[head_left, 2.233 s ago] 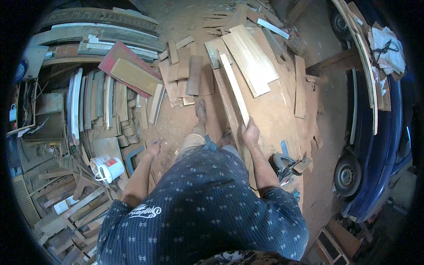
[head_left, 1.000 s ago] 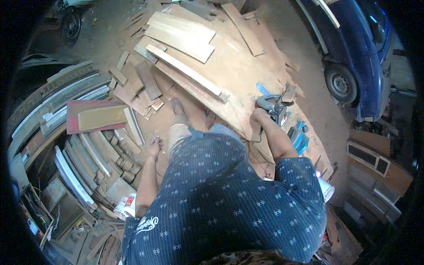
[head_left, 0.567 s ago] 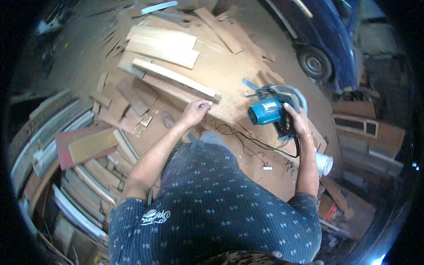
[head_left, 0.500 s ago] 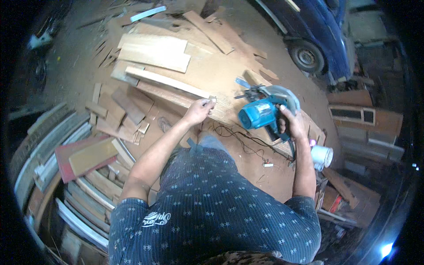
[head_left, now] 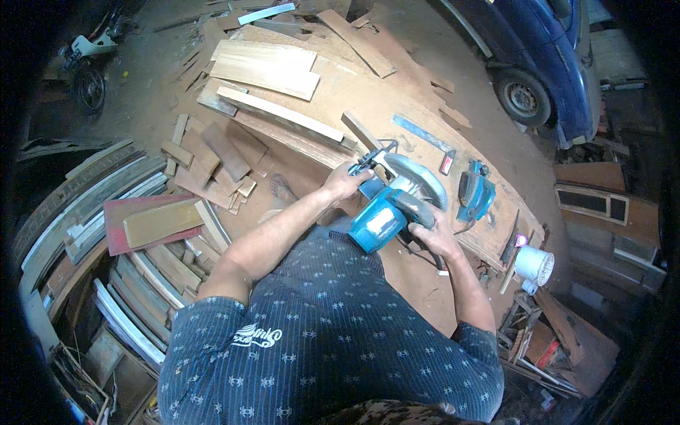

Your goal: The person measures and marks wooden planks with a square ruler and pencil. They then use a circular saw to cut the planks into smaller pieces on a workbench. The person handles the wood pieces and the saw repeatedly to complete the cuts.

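A teal circular saw is in front of my body at the near edge of the wooden workbench. My right hand is wrapped round its dark rear handle. My left hand is closed at the front of the saw, by its metal base; some of its fingers are hidden. A short dark wood strip lies on the bench just beyond the saw. To the left of it, a long pale board runs along the bench edge.
Wide pale boards lie further back. A blue try square and a teal power planer are on the bench at right. Beyond are a white bucket and a blue car. Wood offcuts cover the floor at left.
The saw has moved left and toward my body in my right hand. My left hand has left the end of the long board and come to the saw's front. The planer now shows.
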The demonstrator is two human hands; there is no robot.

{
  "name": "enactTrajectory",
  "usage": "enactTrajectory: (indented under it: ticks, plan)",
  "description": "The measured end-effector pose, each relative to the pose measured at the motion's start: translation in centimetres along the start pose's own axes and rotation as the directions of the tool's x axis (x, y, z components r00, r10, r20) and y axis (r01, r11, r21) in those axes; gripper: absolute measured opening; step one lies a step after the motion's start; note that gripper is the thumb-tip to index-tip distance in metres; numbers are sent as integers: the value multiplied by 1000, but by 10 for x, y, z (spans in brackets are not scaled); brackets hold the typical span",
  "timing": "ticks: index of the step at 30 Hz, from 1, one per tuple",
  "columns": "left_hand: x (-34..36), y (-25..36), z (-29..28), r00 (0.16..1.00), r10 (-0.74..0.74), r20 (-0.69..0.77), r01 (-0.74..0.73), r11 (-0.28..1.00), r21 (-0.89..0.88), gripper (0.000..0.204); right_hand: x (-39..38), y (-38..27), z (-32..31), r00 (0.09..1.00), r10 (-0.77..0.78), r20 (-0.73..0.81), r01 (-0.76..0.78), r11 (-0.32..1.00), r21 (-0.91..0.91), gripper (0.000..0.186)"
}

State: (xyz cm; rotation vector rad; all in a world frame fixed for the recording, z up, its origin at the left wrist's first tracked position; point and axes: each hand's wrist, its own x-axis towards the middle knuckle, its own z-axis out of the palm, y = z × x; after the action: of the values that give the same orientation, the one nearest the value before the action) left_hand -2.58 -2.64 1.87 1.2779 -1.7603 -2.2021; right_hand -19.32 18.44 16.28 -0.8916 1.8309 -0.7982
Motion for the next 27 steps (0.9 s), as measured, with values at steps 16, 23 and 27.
enactTrajectory:
  ticks: [16, 23, 27]
  plan:
    - [31, -44, 6, 982, -84, -171, 71, 994, -85, 30, 58, 51, 2, 987, -147, 68, 154, 982, -108, 49]
    - [57, -83, -27, 974, -73, -215, 40, 987, -153, 33, 97, 42, 30, 979, -181, 92, 196, 961, -197, 45]
    - [62, -94, -38, 968, -90, -233, 44, 980, -195, 32, 118, 55, 41, 980, -183, 83, 196, 959, -204, 44]
